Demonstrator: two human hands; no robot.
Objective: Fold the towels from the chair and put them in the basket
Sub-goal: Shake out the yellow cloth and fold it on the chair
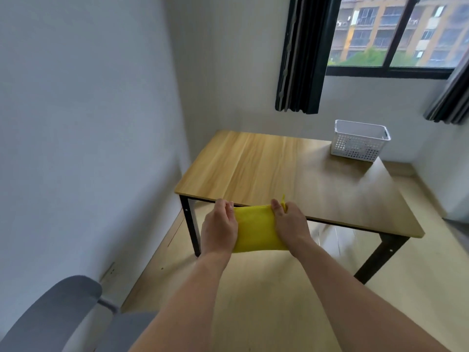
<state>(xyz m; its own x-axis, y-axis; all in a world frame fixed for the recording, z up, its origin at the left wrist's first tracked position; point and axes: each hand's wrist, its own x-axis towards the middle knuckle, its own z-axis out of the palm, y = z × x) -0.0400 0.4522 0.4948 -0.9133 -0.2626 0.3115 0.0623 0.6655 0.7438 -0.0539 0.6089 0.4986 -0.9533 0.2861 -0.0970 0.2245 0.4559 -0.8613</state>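
At the lower left of the frame you have the grey chair (58, 316), its backrest curving up from the corner, with a pale wall filling the left side above it.

Moving toward the centre, your left hand (219, 228) grips the left edge of the yellow towel (255, 231), fingers curled over the top of the cloth and the back of the hand toward you. The towel is stretched as a folded band between your two hands, held in the air just in front of the near edge of the wooden table (266, 168), above the light floor. Your right hand (289, 224) pinches the towel's right edge, fingers curled round it, and a small yellow tip of cloth sticks up just above those fingers. Both forearms reach in from the bottom of the frame.

Further right, in the upper right part of the frame, the white perforated basket (359, 142) stands upright on the far right corner of the table, well apart from the towel. Whether anything lies inside it, you cannot tell from this angle. Above it sit a dark-framed window (396, 34) and dark curtains (300, 54).
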